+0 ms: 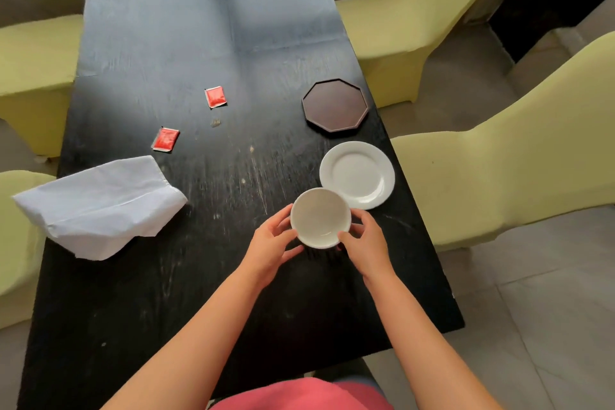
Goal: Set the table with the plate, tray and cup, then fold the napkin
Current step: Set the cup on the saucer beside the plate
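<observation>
- Two hands hold the white cup (320,217) above the black tabletop (213,243): the left hand (271,245) cups its left side, the right hand (364,245) its right, fingers curled round the rim.
- The cup's far edge overlaps the white plate (357,173) in view.
- The dark octagonal tray (335,107) lies just beyond the plate.
- The white napkin (100,206) lies rumpled at the left edge, two red sachets (165,139) beyond it.

The middle of the scratched black wooden table (206,210) lies bare between the crumpled white cloth napkin (100,206) on the left and the round white ceramic plate (357,175) on the right. Farther back, two red foil sachets (165,139) and the dark octagonal wooden tray (335,107) flank an open lane. Yellow-green covered chairs (499,183) crowd both long edges.
</observation>
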